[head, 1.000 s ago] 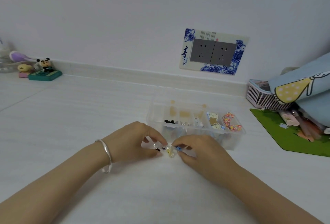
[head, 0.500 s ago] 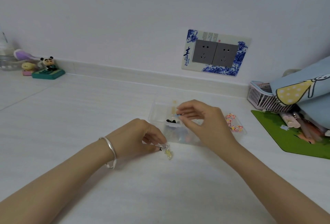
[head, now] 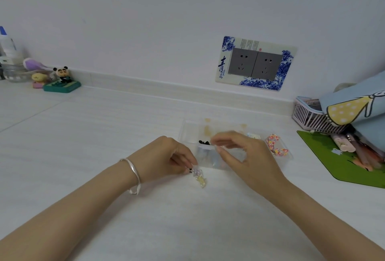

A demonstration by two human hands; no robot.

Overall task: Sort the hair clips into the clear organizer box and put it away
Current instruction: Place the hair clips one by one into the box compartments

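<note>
2 hands share the work: my left hand (head: 166, 156) pinches the clear-and-yellow clips (head: 199, 177) lying on the table (head: 104, 135) just in front of the organizer box (head: 288, 157), keeping them ready, while my right hand (head: 245, 156) hovers over a middle compartment, fingers loosely curled; I cannot tell whether it holds anything.

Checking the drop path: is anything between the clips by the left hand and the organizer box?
Nothing visible lies between the clips and the organizer box; only the right hand hovers over it.
</note>
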